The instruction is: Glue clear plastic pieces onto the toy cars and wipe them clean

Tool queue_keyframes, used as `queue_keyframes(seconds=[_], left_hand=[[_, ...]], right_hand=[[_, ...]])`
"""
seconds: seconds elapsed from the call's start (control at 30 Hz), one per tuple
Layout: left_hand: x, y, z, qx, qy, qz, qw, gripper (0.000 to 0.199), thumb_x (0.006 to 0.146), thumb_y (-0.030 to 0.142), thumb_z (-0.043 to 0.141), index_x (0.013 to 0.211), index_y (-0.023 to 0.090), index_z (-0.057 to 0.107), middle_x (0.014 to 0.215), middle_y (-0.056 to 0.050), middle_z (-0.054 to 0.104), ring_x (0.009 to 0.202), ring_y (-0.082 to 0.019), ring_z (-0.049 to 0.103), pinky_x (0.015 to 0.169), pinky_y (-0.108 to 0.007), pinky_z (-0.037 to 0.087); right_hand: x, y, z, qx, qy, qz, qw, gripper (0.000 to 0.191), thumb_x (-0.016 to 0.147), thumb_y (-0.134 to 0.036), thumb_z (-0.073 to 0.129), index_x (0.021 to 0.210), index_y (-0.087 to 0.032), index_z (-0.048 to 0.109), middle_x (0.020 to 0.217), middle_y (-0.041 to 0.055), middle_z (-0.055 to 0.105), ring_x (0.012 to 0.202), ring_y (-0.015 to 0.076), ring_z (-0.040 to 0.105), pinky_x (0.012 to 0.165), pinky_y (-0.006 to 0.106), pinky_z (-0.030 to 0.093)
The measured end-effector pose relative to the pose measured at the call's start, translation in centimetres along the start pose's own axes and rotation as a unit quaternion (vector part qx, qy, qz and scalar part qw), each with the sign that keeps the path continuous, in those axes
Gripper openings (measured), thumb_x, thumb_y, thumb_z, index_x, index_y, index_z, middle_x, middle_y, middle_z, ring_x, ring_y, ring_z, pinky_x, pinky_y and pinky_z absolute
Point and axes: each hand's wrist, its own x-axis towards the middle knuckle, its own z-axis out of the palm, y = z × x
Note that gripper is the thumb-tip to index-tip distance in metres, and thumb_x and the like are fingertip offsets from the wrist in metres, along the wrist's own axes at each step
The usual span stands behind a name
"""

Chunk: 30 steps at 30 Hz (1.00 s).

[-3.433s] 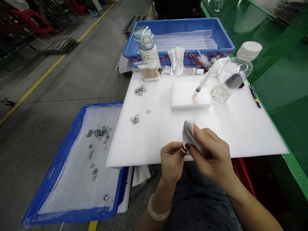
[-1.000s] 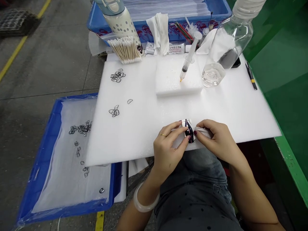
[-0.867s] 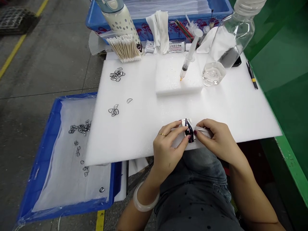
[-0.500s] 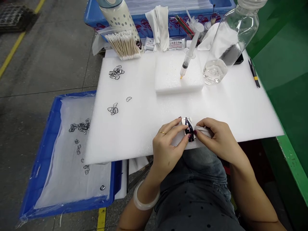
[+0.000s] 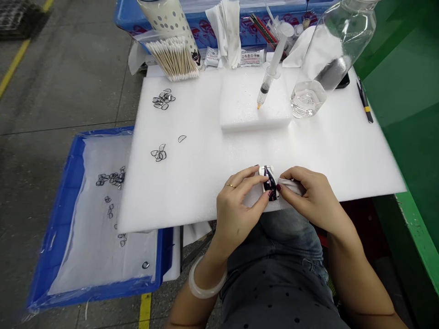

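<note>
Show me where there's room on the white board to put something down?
Bare white foam board lies between the raised foam block and both hands, right hand, left hand. The back edge is crowded: cotton swabs, syringe, glass bottle.

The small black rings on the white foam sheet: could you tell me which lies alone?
The single ring lies alone, between two clusters.

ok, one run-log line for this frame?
left hand: pinching small dark part | right hand: holding white cloth against it | over foam sheet
</note>
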Motion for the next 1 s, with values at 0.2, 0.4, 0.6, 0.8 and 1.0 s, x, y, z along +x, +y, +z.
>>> queue_keyframes(seconds=[0.2, 0.4, 0.6, 0.8, 1.0], left_hand=[[-0.7, -0.3, 0.3, 0.016, 0.093, 0.037, 0.995, 0.011, 0.083, 0.012, 0.070, 0.091, 0.020, 0.072, 0.103, -0.005, 0.076, 0.096, -0.021, 0.072, 0.086, -0.037, 0.061], [-2.3, -1.3, 1.2, 0.111, 0.144, 0.167, 0.969, 0.024, 0.082, 0.006, 0.070, 0.103, 0.019, 0.072, 0.098, -0.007, 0.078, 0.087, -0.021, 0.074, 0.077, -0.034, 0.061], [-2.8, -2.0, 1.4, 0.155, 0.137, 0.224, 0.952, 0.029, 0.080, 0.007, 0.072, 0.107, 0.018, 0.072, 0.098, -0.007, 0.079, 0.086, -0.021, 0.076, 0.076, -0.032, 0.059], [-2.7, -2.1, 1.5, 0.160, 0.126, 0.231, 0.951, 0.027, 0.080, 0.006, 0.072, 0.105, 0.016, 0.073, 0.097, -0.008, 0.079, 0.087, -0.021, 0.075, 0.077, -0.031, 0.057], [-2.5, -2.0, 1.7, 0.156, 0.146, 0.243, 0.946, 0.023, 0.079, 0.004, 0.072, 0.100, 0.013, 0.073, 0.094, -0.008, 0.079, 0.086, -0.020, 0.075, 0.077, -0.030, 0.056]], right_hand=[[0.0, 0.0, 0.0, 0.005, 0.006, 0.000, 1.000, 0.008, 0.088, -0.021, 0.057, 0.083, -0.019, 0.063, 0.074, -0.0003, 0.064, 0.063, 0.0121, 0.054, 0.058, 0.025, 0.038], [-0.1, 0.1, 0.1, 0.011, 0.010, -0.002, 1.000, 0.007, 0.088, -0.020, 0.057, 0.084, -0.019, 0.064, 0.075, -0.0013, 0.063, 0.065, 0.0112, 0.054, 0.059, 0.024, 0.040], [-0.1, 0.1, 0.2, 0.005, 0.010, -0.010, 1.000, 0.006, 0.088, -0.020, 0.059, 0.084, -0.020, 0.063, 0.076, -0.0018, 0.063, 0.065, 0.0109, 0.053, 0.059, 0.024, 0.039], [0.0, 0.2, 0.2, -0.002, 0.008, -0.015, 1.000, 0.006, 0.089, -0.019, 0.059, 0.085, -0.019, 0.063, 0.077, -0.0022, 0.062, 0.066, 0.0100, 0.053, 0.060, 0.023, 0.039], [0.0, 0.2, 0.3, -0.005, 0.013, -0.019, 1.000, 0.005, 0.089, -0.020, 0.060, 0.085, -0.019, 0.063, 0.076, -0.0031, 0.061, 0.064, 0.0091, 0.052, 0.056, 0.023, 0.038]])
